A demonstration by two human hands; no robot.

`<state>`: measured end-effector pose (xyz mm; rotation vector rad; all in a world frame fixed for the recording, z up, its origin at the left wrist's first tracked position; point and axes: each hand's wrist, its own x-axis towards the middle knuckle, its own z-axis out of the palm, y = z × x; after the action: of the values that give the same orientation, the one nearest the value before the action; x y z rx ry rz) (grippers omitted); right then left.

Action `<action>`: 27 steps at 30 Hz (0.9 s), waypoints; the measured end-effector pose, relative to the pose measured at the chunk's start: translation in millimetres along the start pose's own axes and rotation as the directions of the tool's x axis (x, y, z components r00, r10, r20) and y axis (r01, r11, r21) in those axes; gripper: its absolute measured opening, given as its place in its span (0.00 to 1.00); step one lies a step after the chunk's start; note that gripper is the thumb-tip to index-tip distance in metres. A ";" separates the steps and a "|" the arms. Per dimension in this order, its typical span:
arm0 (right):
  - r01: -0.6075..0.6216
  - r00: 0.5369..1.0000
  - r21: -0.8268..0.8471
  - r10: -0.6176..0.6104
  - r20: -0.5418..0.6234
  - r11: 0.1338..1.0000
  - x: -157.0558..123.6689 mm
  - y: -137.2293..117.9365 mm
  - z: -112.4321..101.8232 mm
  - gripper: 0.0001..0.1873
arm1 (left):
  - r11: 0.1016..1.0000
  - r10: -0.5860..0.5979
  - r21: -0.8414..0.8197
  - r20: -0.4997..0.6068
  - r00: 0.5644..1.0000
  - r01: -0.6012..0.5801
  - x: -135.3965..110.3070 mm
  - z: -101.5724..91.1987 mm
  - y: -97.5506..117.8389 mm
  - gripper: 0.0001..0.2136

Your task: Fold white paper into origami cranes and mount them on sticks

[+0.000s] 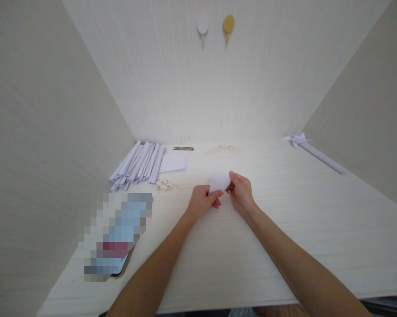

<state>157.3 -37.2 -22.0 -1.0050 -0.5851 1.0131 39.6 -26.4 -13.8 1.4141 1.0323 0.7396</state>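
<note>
Between my two hands, above the middle of the table, is a small piece of white paper (219, 182). My left hand (205, 200) grips its lower left part, thumb on top and fingers beneath. At the paper's right edge, my right hand (242, 190) pinches it between thumb and fingers. Whether the paper is folded, I cannot tell for sure. A stack of white paper sheets (173, 162) lies beyond my left hand. Farther right, a white paper pinwheel (297, 140) on a rolled paper stick (324, 157) rests along the right wall.
Several rolled paper tubes (139, 164) are piled at the back left. Small pale bits (165, 185) lie in front of them. Thread snips (183, 149) lie near the back wall. A phone-like device (122, 264), mostly blurred out, is at the left. Two hooks, white (202, 25) and gold (228, 24), hang above.
</note>
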 end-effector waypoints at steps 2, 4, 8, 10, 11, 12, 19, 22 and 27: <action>0.000 1.000 0.023 0.000 -0.009 1.000 0.1 -0.7 -0.5 0.18 | 1.000 -0.003 0.017 -0.025 1.000 0.004 0.4 -1.1 -0.3 0.10; -0.007 1.000 0.048 0.008 -0.021 0.999 0.5 -1.5 -1.1 0.18 | 1.000 -0.003 0.024 -0.034 0.999 0.004 1.1 -2.5 -1.1 0.11; 0.000 0.998 0.063 0.005 -0.068 0.998 1.6 -4.0 -1.9 0.18 | 1.000 0.024 -0.012 0.065 0.998 -0.023 2.0 -5.8 -2.6 0.07; 0.008 0.996 0.052 -0.003 -0.089 0.999 2.3 -5.4 -2.2 0.18 | 0.998 0.027 -0.053 0.105 0.994 -0.022 1.8 -7.1 -2.8 0.03; 0.013 0.995 0.044 -0.008 -0.096 0.999 2.6 -5.9 -2.3 0.19 | 0.998 0.017 -0.070 0.111 0.994 -0.009 1.6 -7.6 -2.8 0.03; 0.017 0.995 0.036 -0.014 -0.101 0.999 2.9 -6.4 -2.5 0.19 | 0.997 -0.001 -0.079 0.111 0.994 0.010 1.4 -7.8 -2.7 0.03; 0.051 0.990 0.046 -0.045 -0.131 0.998 3.8 -7.8 -4.8 0.20 | 0.999 -0.046 0.032 0.085 0.995 0.044 -0.6 -6.4 -2.9 0.11; 0.022 0.997 0.083 -0.015 -0.079 0.996 1.7 -7.0 -3.0 0.20 | 1.000 -0.009 0.019 0.048 0.999 0.008 -1.2 -6.3 -2.6 0.11; -0.140 0.959 -0.032 0.144 0.243 0.990 -5.5 -3.3 2.8 0.19 | 0.996 0.047 -0.073 0.011 0.999 -0.046 -0.6 -6.0 -1.6 0.12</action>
<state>154.0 -41.5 -17.6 -0.9514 -0.7313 1.2735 33.7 -24.5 -14.6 1.3829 0.9559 0.7931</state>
